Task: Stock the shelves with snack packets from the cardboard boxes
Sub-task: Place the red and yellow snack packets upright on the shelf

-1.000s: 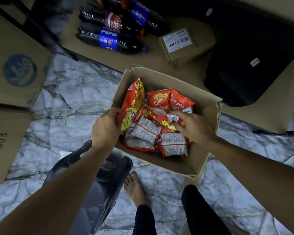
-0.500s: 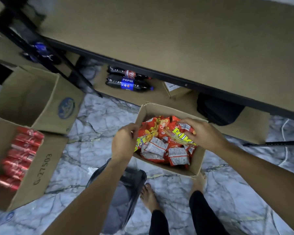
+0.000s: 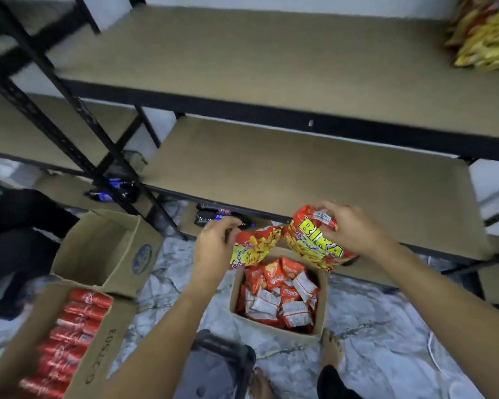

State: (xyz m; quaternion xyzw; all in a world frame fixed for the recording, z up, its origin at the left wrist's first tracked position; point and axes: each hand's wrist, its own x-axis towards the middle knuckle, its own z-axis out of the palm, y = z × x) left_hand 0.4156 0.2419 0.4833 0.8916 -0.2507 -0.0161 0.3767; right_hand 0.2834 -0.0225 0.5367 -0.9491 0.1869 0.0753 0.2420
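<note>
An open cardboard box on the marble floor holds several red and orange snack packets. Above it, my left hand pinches the top of one red and yellow packet. My right hand grips a second packet with yellow "BIKA" lettering. Both packets hang in the air in front of the lower brown shelf. A higher shelf carries yellow snack packets at its far right.
At the left stand an open brown box and a box of red cans. Dark soda bottles lie on the bottom shelf. Black shelf posts slant across the left. A dark stool and my bare feet are below.
Both hands have risen out of the box, each with a packet. The view has tilted up, bringing two shelves and the can box into sight.
</note>
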